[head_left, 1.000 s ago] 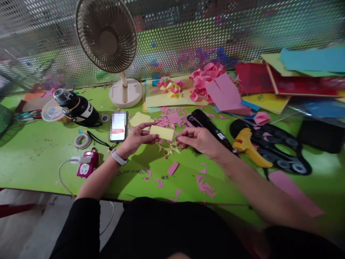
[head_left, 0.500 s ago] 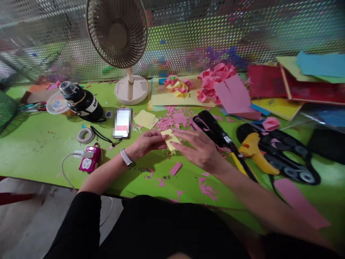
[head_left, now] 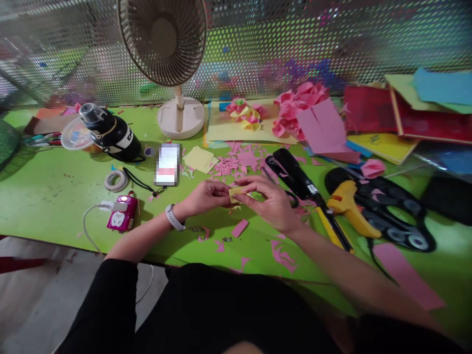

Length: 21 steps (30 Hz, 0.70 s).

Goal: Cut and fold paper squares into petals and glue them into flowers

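A small piece of yellow paper (head_left: 236, 194), folded over, is pinched between both hands above the green table. My left hand (head_left: 207, 197) grips its left edge with thumb and fingers. On its right side, the thumb and fingers of my right hand (head_left: 268, 200) close on the paper. Pink paper scraps (head_left: 239, 162) lie spread just beyond the hands, beside a small stack of yellow paper squares (head_left: 200, 159). One pink paper strip (head_left: 240, 228) rests on the table nearer to me. Partly behind my right hand are scissors (head_left: 293, 199).
A black stapler (head_left: 295, 172) and a yellow glue gun (head_left: 352, 209) lie to the right. Pink paper flowers (head_left: 300, 105) are piled at the back. On the left stand a fan (head_left: 180, 118), a black bottle (head_left: 114, 135), a phone (head_left: 167, 164), a tape roll (head_left: 116, 181) and a pink power adapter (head_left: 123, 213).
The yellow paper has gone from a flatter sheet to a smaller folded shape. Both hands have drawn closer together, and the right fingers have curled in on the paper.
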Tool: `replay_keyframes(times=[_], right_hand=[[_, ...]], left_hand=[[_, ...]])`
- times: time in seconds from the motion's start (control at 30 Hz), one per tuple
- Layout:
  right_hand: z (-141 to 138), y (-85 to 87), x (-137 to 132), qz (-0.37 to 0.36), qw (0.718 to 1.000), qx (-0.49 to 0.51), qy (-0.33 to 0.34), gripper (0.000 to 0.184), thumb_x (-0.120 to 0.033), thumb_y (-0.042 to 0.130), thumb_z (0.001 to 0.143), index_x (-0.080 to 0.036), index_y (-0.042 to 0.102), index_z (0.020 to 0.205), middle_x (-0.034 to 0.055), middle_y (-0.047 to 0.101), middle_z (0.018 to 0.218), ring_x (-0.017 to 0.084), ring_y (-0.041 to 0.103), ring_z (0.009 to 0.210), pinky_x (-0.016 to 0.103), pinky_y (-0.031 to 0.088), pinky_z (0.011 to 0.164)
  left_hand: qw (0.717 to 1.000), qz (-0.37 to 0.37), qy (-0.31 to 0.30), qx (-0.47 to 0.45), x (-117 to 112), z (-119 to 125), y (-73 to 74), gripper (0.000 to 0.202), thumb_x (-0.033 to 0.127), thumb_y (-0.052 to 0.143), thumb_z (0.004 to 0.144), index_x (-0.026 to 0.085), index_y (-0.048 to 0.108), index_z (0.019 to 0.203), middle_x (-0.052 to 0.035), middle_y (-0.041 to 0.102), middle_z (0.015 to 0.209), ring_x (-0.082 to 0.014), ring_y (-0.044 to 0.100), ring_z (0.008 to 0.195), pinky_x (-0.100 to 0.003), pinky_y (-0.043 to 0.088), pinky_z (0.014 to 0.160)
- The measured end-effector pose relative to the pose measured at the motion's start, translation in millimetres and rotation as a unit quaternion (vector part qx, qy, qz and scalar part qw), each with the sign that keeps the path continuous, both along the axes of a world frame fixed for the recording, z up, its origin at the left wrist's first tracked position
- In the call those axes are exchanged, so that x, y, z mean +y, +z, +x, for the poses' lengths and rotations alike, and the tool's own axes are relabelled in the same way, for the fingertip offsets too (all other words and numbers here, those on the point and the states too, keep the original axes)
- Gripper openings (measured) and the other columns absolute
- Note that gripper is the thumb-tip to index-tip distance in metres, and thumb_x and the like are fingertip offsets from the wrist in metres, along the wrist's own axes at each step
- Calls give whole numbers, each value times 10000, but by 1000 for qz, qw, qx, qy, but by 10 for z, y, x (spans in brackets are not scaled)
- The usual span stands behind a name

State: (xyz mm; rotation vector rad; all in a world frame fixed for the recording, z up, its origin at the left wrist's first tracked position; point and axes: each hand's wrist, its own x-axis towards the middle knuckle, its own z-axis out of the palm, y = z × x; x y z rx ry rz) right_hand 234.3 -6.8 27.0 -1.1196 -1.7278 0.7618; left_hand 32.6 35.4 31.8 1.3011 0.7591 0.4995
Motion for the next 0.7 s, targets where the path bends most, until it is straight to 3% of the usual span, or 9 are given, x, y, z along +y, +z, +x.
replay_keyframes(times=[0.1, 0.2, 0.7], right_hand=[[2, -54, -5, -82, 996, 43, 7, 232, -456, 703, 859, -232, 686, 803, 71, 719, 977, 232, 680, 941, 390, 590, 784], [24, -87, -5, -118, 991, 57, 1, 249, -478, 728, 831, -230, 701, 832, 57, 717, 888, 208, 669, 818, 349, 582, 699], [16, -82, -21, -131, 990, 52, 4, 223, -463, 735, 829, -242, 703, 820, 43, 717, 832, 190, 663, 749, 333, 588, 645]], left_hand=[[999, -20, -23, -15, 2, -7, 31, 246, 293, 779, 775, 94, 712, 903, -73, 744, 829, -133, 717, 764, -284, 592, 799], [997, -49, -39, -34, 13, -20, 66, 272, 283, 789, 772, 87, 708, 943, -95, 748, 881, -145, 721, 815, -302, 589, 843], [997, -63, -36, -30, 19, -20, 40, 256, 270, 790, 780, 77, 729, 937, -108, 754, 895, -136, 725, 795, -274, 603, 809]])
